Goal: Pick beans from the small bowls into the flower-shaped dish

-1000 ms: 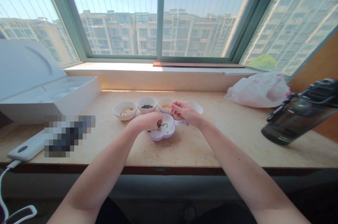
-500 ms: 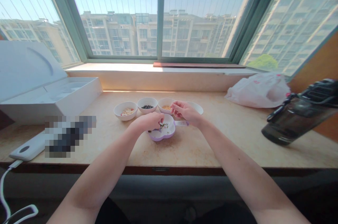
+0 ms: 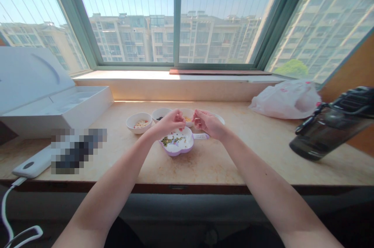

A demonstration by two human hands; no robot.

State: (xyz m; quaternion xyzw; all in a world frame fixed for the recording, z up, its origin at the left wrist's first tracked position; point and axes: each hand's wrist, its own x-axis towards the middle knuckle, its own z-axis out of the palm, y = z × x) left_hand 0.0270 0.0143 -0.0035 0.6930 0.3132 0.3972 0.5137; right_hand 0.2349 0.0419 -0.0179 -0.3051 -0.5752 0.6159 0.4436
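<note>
While the dish (image 3: 177, 153) is parked mid-table, a decent strip of tabletop (image 3: 216, 168) is left b/w it and the front edge (image 3: 175, 188). More room is given on the R, up to the bottle (image 3: 312, 142), tilted in view. The dish's handle (image 3: 201, 136) is pointed R, below the right hand (image 3: 201, 120). Green beans (image 3: 168, 140) are bunched on the dish's L side, w/ a few other bits scattered.

The left hand (image 3: 177, 119) is held over the dish's back rim, fingers curled; whether anything's pinched can't be told. The right hand is held near it, thumb & fingertips drawn in, contents hidden too.

Behind, the way's blocked by 4 bowls in a row: pale bits (image 3: 134, 128), black beans (image 3: 159, 110), yellow bits (image 3: 187, 111), and one (image 3: 219, 117) partly covered by the right hand. The L side's taken up by an open box (image 3: 87, 103), a white gadget (image 3: 32, 165) w/ cable (image 3: 4, 209) & a pixelated thing (image 3: 77, 154). Back R: a plastic bag (image 3: 288, 100).
</note>
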